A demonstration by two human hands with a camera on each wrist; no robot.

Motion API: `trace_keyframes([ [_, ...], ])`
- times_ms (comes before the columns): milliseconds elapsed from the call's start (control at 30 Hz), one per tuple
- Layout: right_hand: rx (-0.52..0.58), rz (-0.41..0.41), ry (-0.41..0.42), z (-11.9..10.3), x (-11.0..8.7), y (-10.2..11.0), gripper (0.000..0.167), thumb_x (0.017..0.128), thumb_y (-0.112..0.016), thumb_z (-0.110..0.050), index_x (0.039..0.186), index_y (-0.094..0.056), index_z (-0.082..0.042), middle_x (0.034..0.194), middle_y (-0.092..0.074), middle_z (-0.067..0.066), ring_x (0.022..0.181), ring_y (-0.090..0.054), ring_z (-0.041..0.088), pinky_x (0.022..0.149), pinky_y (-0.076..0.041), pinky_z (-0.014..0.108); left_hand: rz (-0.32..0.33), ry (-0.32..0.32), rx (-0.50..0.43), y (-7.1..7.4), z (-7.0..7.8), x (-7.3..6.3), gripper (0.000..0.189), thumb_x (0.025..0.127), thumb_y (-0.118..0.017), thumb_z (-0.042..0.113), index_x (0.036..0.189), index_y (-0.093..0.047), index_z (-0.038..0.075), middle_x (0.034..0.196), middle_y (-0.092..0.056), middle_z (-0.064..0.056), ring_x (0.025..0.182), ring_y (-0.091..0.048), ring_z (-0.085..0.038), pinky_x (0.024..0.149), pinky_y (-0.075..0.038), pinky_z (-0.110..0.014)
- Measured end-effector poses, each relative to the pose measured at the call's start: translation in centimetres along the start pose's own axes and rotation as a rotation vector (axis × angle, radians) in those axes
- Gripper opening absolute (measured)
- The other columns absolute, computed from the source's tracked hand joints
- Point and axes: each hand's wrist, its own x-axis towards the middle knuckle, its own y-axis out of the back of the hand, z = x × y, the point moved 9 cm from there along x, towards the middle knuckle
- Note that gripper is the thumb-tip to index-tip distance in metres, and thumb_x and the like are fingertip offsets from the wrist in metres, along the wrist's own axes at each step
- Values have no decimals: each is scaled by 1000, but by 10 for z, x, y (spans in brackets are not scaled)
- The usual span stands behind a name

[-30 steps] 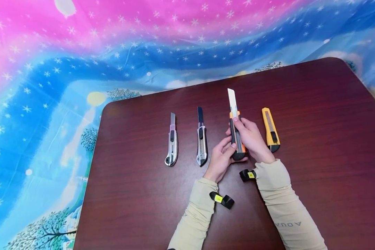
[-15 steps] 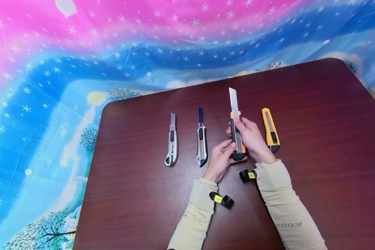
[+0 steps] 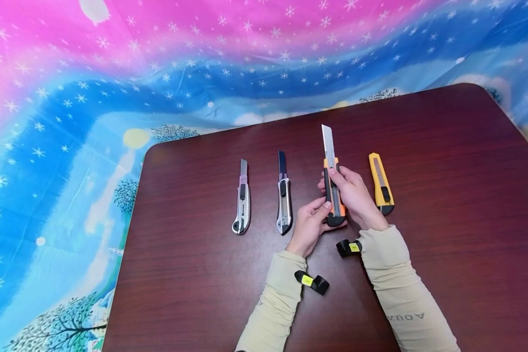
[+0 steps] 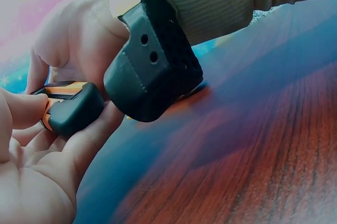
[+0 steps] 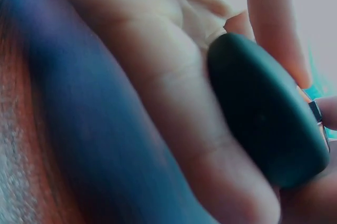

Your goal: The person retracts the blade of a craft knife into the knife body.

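Observation:
A large orange-and-black box cutter [image 3: 335, 195] is held in both hands, its wide silver blade [image 3: 328, 142] extended and directed at the table's far edge. My left hand [image 3: 310, 225] pinches the lower end, thumb on top and fingers beneath. Higher up, my right hand [image 3: 356, 198] grips the handle from the right, thumb laid on its upper face near the blade's base. In the left wrist view the black end cap [image 4: 79, 110] sits over the left fingers. That rounded end cap [image 5: 263, 113] also shows large in the right wrist view.
On the dark red wooden table [image 3: 193, 274], a silver box cutter with a purplish collar [image 3: 242, 200] and a silver-and-black box cutter [image 3: 284, 205] lie to the left, blades out. A yellow box cutter [image 3: 382, 183] lies right of the hands. Behind hangs a printed snowflake cloth [image 3: 229, 63].
The bright glare on the blade has dulled to grey, and the knife has tilted very slightly. Both hands keep nearly the same hold and place.

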Motion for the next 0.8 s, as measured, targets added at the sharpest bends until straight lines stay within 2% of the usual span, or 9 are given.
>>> trace_keyframes([
  [167,9,-8,-19,2,-1,0,48,104,-39,-32,127,-46,10,83,-67,-13,89,-62,5,82,-49,17,-7,-8,-1,-1,1,-2,39,102,-46,11,135,-48,-9,129,-56,-33,98,-67,-24,88,-58,-44],
  [400,19,-20,3,1,1,-1,47,104,-40,-29,125,-45,12,83,-67,-13,88,-63,5,82,-49,16,-2,-9,-3,-1,2,-1,38,102,-45,9,134,-48,-10,128,-55,-35,98,-66,-20,87,-58,-45],
  [600,24,-35,11,-1,0,-2,44,105,-39,-27,125,-47,11,84,-66,-12,87,-63,3,82,-49,15,9,17,-12,0,1,-1,38,102,-44,9,135,-48,-9,129,-53,-37,101,-64,-27,88,-57,-45],
  [800,66,-56,2,-2,0,-3,43,104,-41,-28,126,-46,9,85,-67,-10,89,-63,6,81,-51,16,22,21,-14,0,2,0,37,102,-45,9,134,-49,-9,129,-53,-37,101,-65,-28,89,-57,-47],
])
